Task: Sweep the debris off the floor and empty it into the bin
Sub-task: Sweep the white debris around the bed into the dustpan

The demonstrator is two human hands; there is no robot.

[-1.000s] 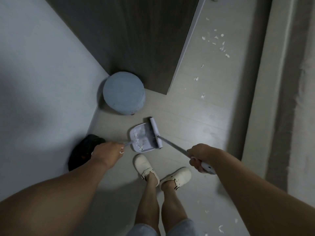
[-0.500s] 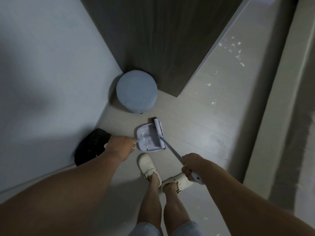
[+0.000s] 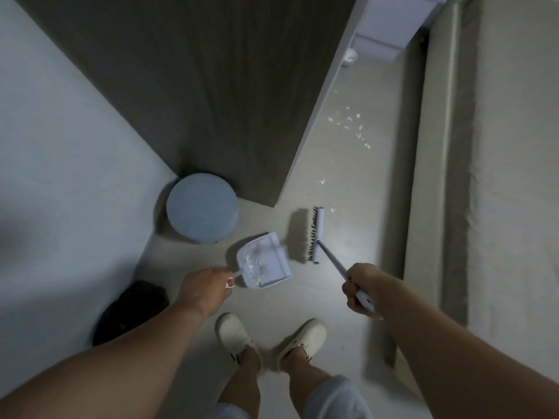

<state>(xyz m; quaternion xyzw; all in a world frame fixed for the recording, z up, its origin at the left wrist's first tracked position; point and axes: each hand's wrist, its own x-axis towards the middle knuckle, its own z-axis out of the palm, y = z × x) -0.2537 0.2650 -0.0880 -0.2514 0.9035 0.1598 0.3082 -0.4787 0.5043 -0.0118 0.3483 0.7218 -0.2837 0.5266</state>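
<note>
My left hand (image 3: 203, 290) grips the handle of a pale lilac dustpan (image 3: 264, 260) that holds white scraps. My right hand (image 3: 360, 290) is closed around the grey handle of a small broom; its brush head (image 3: 316, 234) is a short way right of the pan, apart from it, bristles facing the pan. White paper debris (image 3: 352, 125) lies scattered on the floor farther ahead, with single bits (image 3: 322, 181) closer to the brush. A dark round bin (image 3: 130, 313) sits by the wall at my lower left, partly hidden by my left arm.
A round grey-blue stool (image 3: 202, 208) stands in the corner beside a dark wooden cabinet (image 3: 211, 86). A pale bed edge (image 3: 438, 176) runs along the right. My feet in cream clogs (image 3: 233, 332) stand just behind the pan. A white crumpled lump (image 3: 350, 57) lies far ahead.
The brush head has lifted away from the dustpan and swung right and forward. The view has tilted up, showing more floor ahead. My left hand still holds the pan in about the same place.
</note>
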